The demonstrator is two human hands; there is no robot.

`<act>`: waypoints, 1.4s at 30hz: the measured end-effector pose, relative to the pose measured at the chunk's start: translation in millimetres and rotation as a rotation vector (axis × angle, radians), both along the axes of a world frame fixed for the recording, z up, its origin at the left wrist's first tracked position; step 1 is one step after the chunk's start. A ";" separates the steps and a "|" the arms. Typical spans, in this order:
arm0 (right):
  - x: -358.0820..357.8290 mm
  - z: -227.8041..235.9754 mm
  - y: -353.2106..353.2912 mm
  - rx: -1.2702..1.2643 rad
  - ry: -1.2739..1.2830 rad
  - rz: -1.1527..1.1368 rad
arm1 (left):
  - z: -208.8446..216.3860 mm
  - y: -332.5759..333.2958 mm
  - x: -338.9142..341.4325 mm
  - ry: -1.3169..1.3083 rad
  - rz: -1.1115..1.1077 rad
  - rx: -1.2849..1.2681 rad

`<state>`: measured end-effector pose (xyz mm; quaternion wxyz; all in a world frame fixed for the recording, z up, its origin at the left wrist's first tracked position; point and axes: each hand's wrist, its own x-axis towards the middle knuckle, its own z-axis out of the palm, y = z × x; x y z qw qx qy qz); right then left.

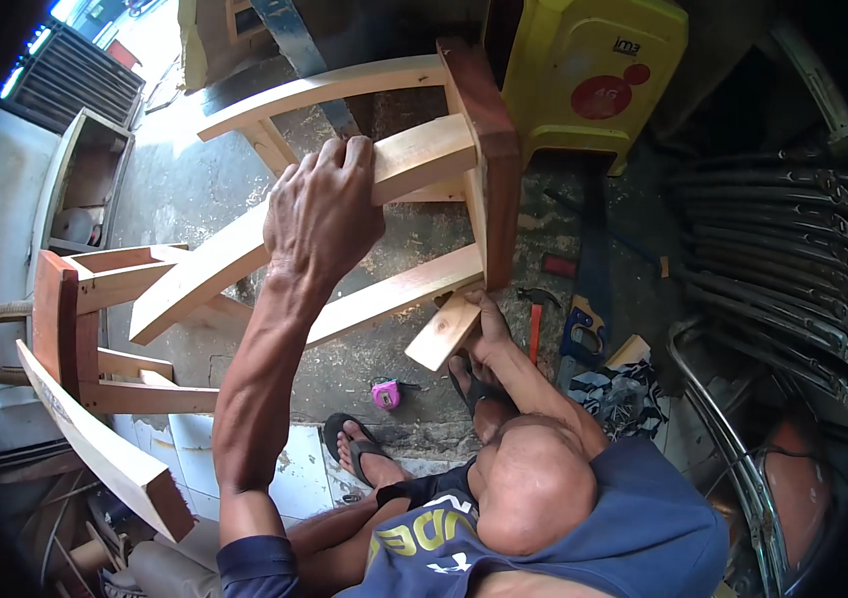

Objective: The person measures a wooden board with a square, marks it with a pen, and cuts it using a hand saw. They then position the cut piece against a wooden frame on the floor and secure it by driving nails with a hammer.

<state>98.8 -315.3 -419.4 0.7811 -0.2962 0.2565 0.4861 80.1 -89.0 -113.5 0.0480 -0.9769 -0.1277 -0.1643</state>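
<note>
A wooden stool frame lies on its side before me, its reddish-brown seat board (492, 169) standing on edge and its pale legs stretching left. My left hand (324, 204) is closed over the upper front leg (210, 261), with the knuckles up. Lower down, my right hand (489, 327) grips a short pale wood block (444, 334) by its right side. The block is held just below the lower leg (399, 291), close to the seat board's bottom corner. Whether the block touches the frame I cannot tell.
A second wooden frame (85, 339) and a curved plank (105, 448) are at left. On the floor lie a pink tape measure (385, 394), a hammer (536, 324) and a handsaw (583, 329). A yellow plastic stool (583, 60) stands beyond; stacked metal frames (783, 239) fill the right.
</note>
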 end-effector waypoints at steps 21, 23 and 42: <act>-16.1 106.2 -35.5 -0.358 -1.495 0.304 | -94.9 -49.6 -96.8 -0.191 -0.131 -0.134; -23.6 99.7 -24.8 -0.589 -1.760 0.169 | -107.7 -70.3 -120.2 -0.178 -0.311 -0.327; -7.2 136.9 -25.8 -0.783 -1.777 0.053 | -172.1 -68.0 -79.9 -0.077 -0.125 -1.391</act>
